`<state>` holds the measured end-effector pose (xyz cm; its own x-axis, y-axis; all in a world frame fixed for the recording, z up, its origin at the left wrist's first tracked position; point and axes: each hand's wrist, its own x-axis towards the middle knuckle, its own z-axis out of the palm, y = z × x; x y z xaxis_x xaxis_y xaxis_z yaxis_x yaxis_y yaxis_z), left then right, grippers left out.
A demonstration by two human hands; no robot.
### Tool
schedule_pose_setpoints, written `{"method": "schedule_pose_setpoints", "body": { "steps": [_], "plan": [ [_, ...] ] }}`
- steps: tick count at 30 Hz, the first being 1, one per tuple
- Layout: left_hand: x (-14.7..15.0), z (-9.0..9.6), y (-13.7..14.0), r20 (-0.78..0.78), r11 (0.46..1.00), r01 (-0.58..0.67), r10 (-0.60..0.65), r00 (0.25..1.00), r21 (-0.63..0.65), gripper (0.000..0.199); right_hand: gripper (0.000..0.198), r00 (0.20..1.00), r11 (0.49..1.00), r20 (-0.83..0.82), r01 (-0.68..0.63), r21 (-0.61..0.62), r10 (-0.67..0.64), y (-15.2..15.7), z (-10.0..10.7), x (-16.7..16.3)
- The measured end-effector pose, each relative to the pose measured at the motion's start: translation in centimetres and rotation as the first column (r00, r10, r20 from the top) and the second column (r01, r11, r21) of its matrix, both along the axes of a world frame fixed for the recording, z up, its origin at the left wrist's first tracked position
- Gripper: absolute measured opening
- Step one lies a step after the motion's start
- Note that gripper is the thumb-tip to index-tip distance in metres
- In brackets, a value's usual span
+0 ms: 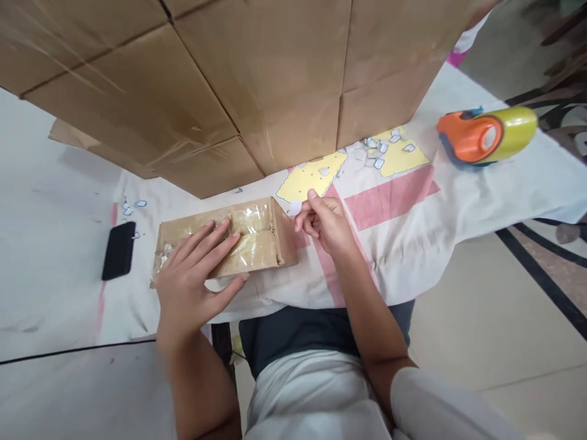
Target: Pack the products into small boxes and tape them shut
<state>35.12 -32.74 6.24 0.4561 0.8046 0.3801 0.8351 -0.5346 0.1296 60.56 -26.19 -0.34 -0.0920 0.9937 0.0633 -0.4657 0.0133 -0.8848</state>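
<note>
Small carton [261,244] under my spread left hand [195,281], grip released; right hand [332,226] half-curled, can't tell if grasping. Lopsided pressing could skid carton on rumpled cloth [408,250].

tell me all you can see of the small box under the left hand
The small box is long, low brown cardboard, with shiny clear tape across its top, crumpled at the left end. Apparently closed, it lies flat on the patterned cloth, in front of the large cardboard stack. The left hand rests spread on its top; the right hand is by its right end, contact unclear.
</note>
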Motion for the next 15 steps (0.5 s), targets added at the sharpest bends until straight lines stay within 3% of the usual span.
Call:
{"method": "schedule_pose_setpoints", "body": {
  "steps": [2,4,8,10,15],
  "plan": [
    [0.2,0.1,0.0,-0.001,1.0,-0.01,0.01,1.0,-0.012,0.065,0.05,0.983,0.995,0.179,-0.058,0.076,0.044,-0.5,-0.1,1.2],
    [0.4,0.3,-0.1,-0.001,1.0,-0.017,0.017,1.0,-0.017,0.064,0.039,0.896,0.974,0.431,-0.179,0.136,0.105,-1.1,0.3,2.4],
    [0.4,0.5,-0.4,-0.019,0.998,-0.031,0.03,0.999,-0.054,0.064,0.022,0.54,0.934,0.838,-0.334,0.129,0.078,-2.1,1.5,3.7],
    [0.3,0.6,-0.4,-0.024,0.997,-0.033,0.032,0.999,-0.071,0.066,0.026,0.426,0.924,0.903,-0.364,0.115,0.055,-2.6,1.8,3.8],
    [0.5,0.9,-0.2,-0.021,0.992,-0.056,0.054,0.998,-0.114,0.069,0.043,0.284,0.898,0.957,-0.433,0.077,0.055,-4.3,2.2,2.2]
  ]
}}
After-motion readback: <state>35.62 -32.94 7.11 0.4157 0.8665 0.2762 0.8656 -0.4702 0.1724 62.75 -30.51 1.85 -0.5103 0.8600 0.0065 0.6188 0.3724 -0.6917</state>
